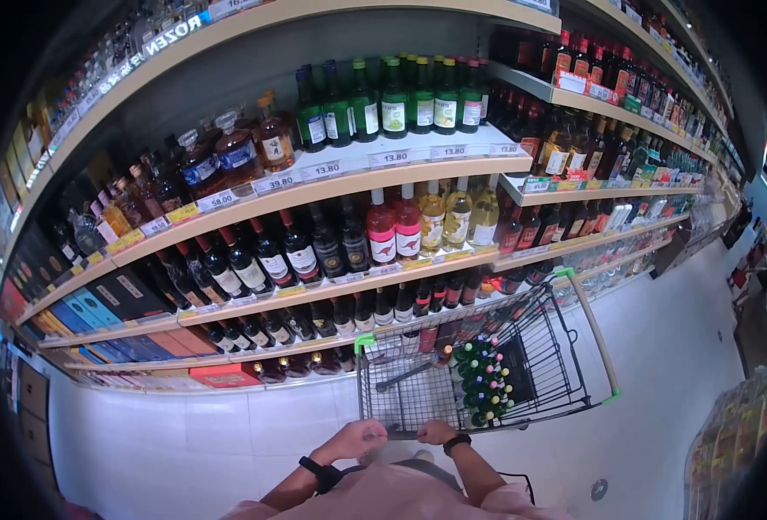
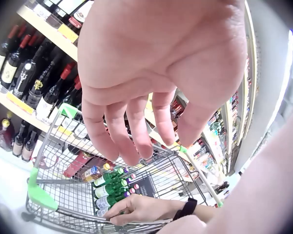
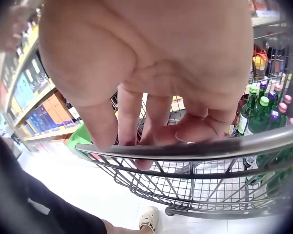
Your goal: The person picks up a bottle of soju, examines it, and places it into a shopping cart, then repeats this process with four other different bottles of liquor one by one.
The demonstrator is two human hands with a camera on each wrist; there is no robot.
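Observation:
My left hand (image 1: 355,440) hovers above the near rim of the shopping cart, its fingers (image 2: 139,146) loosely curled around nothing. Right at that same rim is my right hand (image 1: 436,432), close beside the left. Its relaxed fingers (image 3: 131,117) reach down behind the metal rail (image 3: 195,150), with several fingertips at the rail. Green glass bottles (image 1: 478,377) stand grouped inside the wire cart (image 1: 414,394). A bottle with amber contents (image 2: 92,173) is beside them in the left wrist view.
Curved shelves hold wine bottles (image 1: 383,238), green bottles (image 1: 392,113) and boxed goods (image 1: 132,290). The cart's green corner piece (image 1: 363,341) is close to the lower shelf. Pale tiled floor (image 1: 210,433) surrounds the cart. A stocked display (image 1: 738,433) stands at the right.

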